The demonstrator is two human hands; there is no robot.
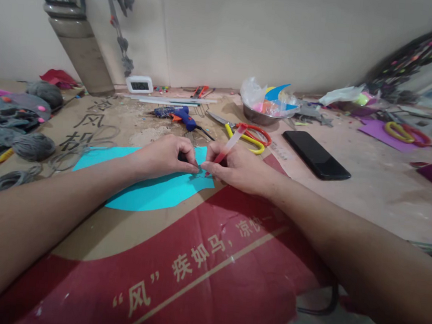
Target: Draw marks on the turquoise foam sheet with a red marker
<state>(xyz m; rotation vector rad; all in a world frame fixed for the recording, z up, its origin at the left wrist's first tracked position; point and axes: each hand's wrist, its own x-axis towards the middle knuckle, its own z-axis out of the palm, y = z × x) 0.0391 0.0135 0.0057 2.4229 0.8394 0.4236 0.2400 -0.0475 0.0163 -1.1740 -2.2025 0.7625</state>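
A bright turquoise sheet of paper (143, 193) lies on the cardboard in front of me. Over its right part, my left hand (173, 156) is closed in a pinch, thumb and fingertips down at the paper; what they hold, if anything, is too small to make out. Close beside it, my right hand (236, 166) is closed around a pen (233, 142) with a translucent barrel and red ends. The pen leans, its upper end rising past my fingers. Small dark marks show on the paper below the fingertips of both hands.
Behind my hands lie a blue glue gun (176, 115) and scissors (250, 135) with yellow and red handles. A metal bowl (261, 116) of craft bits stands farther back. To the right is a black phone (315, 154); at left, grey yarn (34, 146) and a tall bottle (78, 44).
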